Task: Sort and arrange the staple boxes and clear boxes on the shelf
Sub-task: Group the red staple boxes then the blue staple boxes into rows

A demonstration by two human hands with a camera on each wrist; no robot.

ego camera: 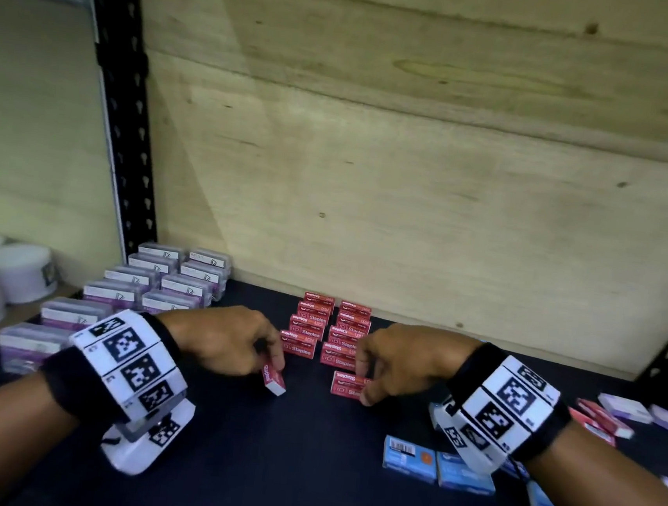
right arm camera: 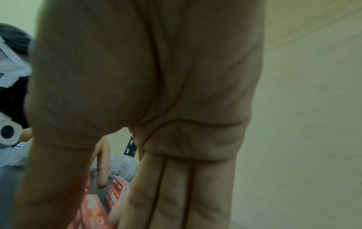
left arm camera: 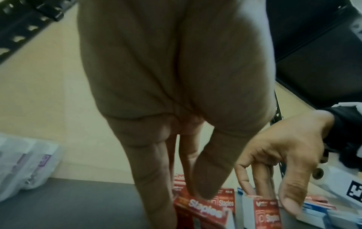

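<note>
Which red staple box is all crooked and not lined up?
The red box pinched in the left hand. It sits slanted, while the other red boxes lie straight in two rows.

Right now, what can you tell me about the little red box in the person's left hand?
The red staple box is a small cardboard carton, red with white "Staples" lettering and a white end. The left hand pinches it between thumb and fingers, holding it tilted at the dark shelf surface, just in front of two rows of matching red boxes.

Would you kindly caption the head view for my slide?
Left hand and right hand each place a red staple box before two red rows.
</note>
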